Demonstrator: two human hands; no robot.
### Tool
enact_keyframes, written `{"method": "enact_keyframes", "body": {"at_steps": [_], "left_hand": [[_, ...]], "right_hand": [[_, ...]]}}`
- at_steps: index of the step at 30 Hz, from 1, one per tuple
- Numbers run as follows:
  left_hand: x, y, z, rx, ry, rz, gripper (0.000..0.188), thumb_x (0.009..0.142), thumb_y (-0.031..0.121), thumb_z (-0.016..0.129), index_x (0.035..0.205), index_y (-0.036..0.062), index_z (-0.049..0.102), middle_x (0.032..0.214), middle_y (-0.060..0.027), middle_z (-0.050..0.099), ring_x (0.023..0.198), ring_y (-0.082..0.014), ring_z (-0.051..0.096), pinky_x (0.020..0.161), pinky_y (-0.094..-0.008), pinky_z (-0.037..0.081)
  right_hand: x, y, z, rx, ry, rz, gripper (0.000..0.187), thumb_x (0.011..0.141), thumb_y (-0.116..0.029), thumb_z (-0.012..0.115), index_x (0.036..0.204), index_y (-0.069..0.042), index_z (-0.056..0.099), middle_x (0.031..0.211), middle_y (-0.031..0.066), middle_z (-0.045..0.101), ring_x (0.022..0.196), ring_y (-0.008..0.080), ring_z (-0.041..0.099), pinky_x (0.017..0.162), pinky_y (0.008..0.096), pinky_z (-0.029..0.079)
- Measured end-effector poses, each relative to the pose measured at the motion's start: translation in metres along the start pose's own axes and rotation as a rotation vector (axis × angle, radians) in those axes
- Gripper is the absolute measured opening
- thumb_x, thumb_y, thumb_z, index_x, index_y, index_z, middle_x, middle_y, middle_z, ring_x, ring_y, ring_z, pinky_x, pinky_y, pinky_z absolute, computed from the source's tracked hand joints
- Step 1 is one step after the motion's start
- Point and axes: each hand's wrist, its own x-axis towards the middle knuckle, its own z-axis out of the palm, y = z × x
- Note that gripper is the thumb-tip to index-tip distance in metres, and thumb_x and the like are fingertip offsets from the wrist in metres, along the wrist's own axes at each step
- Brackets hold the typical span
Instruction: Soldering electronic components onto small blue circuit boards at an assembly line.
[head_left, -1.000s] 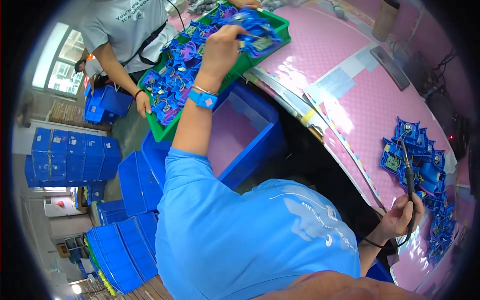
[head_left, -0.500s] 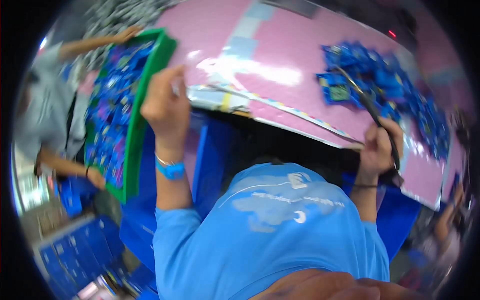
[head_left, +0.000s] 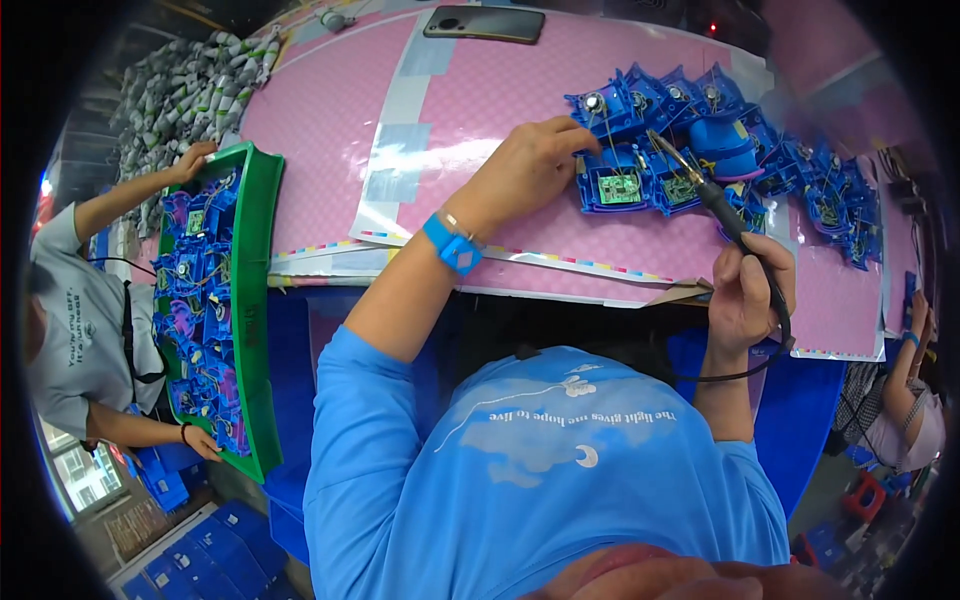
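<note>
My left hand (head_left: 535, 165) reaches to the left end of a cluster of blue plastic casings. Its fingers are bent together at the edge of the nearest casing (head_left: 612, 207), which holds a green circuit board (head_left: 619, 187). What the fingertips pinch is hidden. My right hand (head_left: 750, 290) is wrapped round the dark handle of a soldering iron (head_left: 728, 212). The iron's metal tip points up and left, over the casings beside that board. Above the board, another casing holds a small round silver part (head_left: 594, 102), and thin wires run between these casings.
At left, a co-worker's hands (head_left: 203, 440) hold a green tray (head_left: 258, 300) of blue and purple casings. Grey-white parts (head_left: 190, 100) are heaped behind it. A phone (head_left: 484, 24) lies on the pink table covering (head_left: 450, 120). The iron's cable (head_left: 735, 377) loops below my right hand.
My left hand has moved right, from beside the green tray to the blue casings. The tray has shifted left and down in view. My right hand still holds the soldering iron.
</note>
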Motion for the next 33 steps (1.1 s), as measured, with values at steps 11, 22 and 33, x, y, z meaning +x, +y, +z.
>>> {"method": "enact_keyframes", "body": {"at_steps": [11,22,33], "left_hand": [[-0.105,0.117,-0.036,-0.174,0.367,-0.611,0.054,0.076,-0.01,0.077,0.127,0.003,0.065,0.099,-0.0085,0.07,0.056,-0.0044,0.051,0.05,-0.0204,0.04],[-0.084,0.112,-0.035,-0.85,0.219,-0.714,0.101,0.069,-0.007,0.078,0.156,0.0013,0.028,0.105,-0.0087,0.065,0.064,-0.0009,0.049,0.063,-0.0199,0.046],[-0.107,0.102,-0.073,-0.374,0.358,-0.546,0.01,0.095,0.008,0.071,0.102,0.0017,0.076,0.086,-0.0012,0.072,0.073,-0.0057,0.06,0.061,-0.022,0.046]], "right_hand": [[-0.015,0.027,0.071,-0.371,-0.632,-0.144,0.039,0.09,-0.01,0.074,0.125,0.001,0.061,0.131,0.0293,0.064,0.128,0.0415,0.059,0.109,0.0477,0.043],[0.001,0.006,0.117,-0.081,-0.664,-0.186,0.039,0.083,0.01,0.075,0.119,0.001,0.065,0.12,0.0227,0.071,0.112,0.0296,0.072,0.091,0.0334,0.058],[0.01,0.016,0.106,-0.021,-0.302,-0.125,0.024,0.093,0.014,0.061,0.115,0.003,0.061,0.11,0.0259,0.071,0.095,0.0275,0.073,0.087,0.0384,0.06]]}}
